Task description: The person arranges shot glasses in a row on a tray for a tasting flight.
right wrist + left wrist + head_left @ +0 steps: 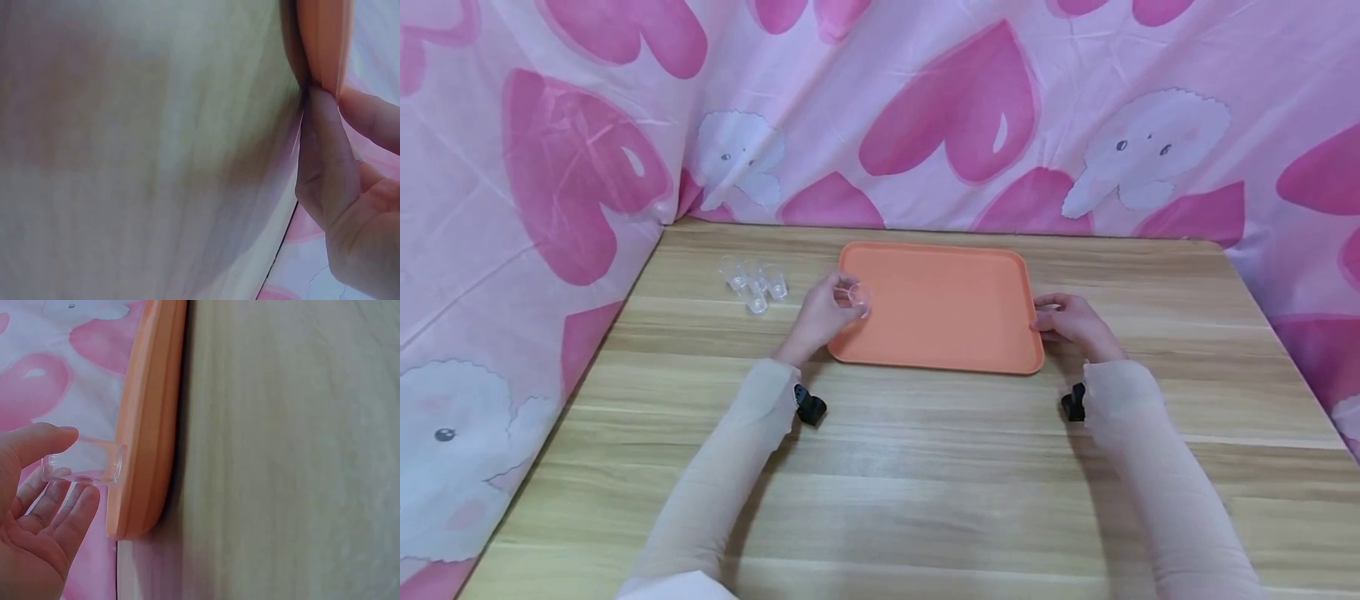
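A small clear cup (860, 295) is held in my left hand (822, 315), over the left edge of an orange tray (940, 308). In the left wrist view the thumb lies on one side of the cup (84, 461) and the fingers on the other. The tray lies on the table, its inside bare. At the tray's right edge my right hand (1070, 323) pinches the rim. The right wrist view shows the thumb on one side of the tray's rim (325, 44) and fingers against its underside.
Several more clear cups (754, 283) stand or lie close together on the wooden table (917, 483), left of the tray. A pink cloth (820, 108) with hearts hangs behind the table and along its left side.
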